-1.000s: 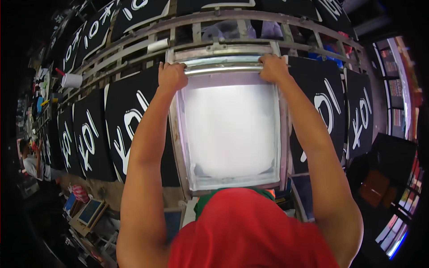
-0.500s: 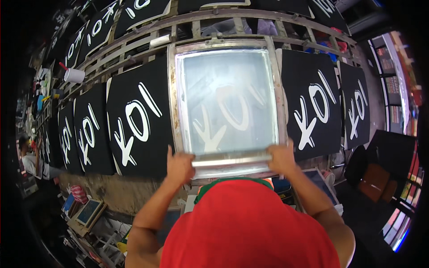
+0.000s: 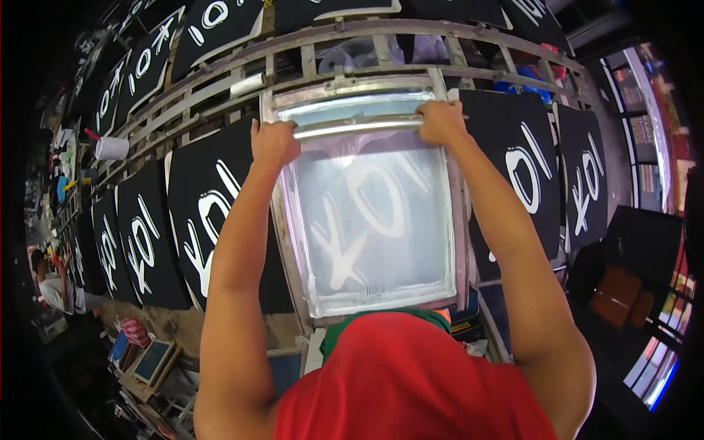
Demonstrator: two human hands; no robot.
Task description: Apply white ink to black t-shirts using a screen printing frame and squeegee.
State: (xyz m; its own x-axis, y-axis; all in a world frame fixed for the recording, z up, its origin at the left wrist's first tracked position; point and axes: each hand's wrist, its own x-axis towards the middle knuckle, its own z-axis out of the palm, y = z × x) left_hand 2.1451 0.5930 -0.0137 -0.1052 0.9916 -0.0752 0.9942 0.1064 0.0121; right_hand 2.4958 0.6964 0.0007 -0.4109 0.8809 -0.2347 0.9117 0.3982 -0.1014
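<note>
A: What's closest?
B: A red shirt (image 3: 411, 381), just this side of the frame (image 3: 458, 235). Inside the frame is a see-through sheet (image 3: 422, 249), with big, pale, brush-style letters showing in it.
A: And the hands?
B: Both at the frame's far end, on a metal bar (image 3: 359, 127) lying across the sheet. The left hand (image 3: 276, 142) has its fingers curled on the bar's left end, one finger sticking up; the right hand (image 3: 442, 122) has its fingers bent over the right end.
A: Any other writing?
B: The black panels (image 3: 191, 161) left and right of the frame carry the same slanted white lettering.
A: Further off?
B: Wooden rails (image 3: 323, 66) beyond the frame, a white mug (image 3: 111, 149) to its left, and more lettered panels past the rails.
</note>
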